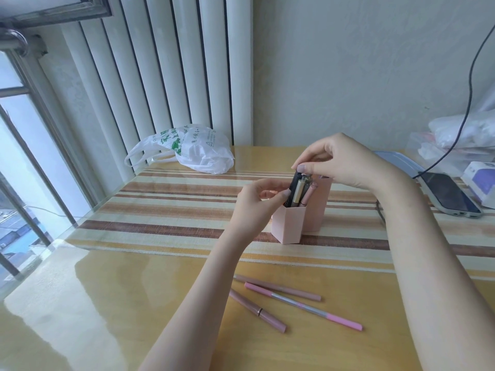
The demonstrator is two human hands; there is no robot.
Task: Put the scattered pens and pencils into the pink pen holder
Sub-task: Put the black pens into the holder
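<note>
Pink pen holder (pixel 288 226) standing upright at centre frame on the striped cloth (pixel 166 210) of the counter (pixel 107 303), made of a shorter front compartment and a taller one behind. Several pens (pixel 298 192) bunched upright in the front compartment: dark, metallic and pink barrels, tops leaning slightly left. Left hand (pixel 261 199), just left of the bunch, fingers curled round the dark barrel at the side. Right hand (pixel 340 162), above and right of the holder, fingertips pinching the tops of the same bunch from above. Both hands thus closed on the pens, none spread flat.

Lower centre of the frame, on bare counter: three loose pencils, well apart from the holder. A mauve pencil (pixel 278 288) lying furthest back, a pink and silver pencil (pixel 302 306) crossing just below it, a dusty-pink pen (pixel 257 310) to the left, partly hidden by the left forearm.

Upper centre-left: white plastic bag (pixel 195 148). Right edge: phone (pixel 447 195) with a black cable (pixel 466 113).
</note>
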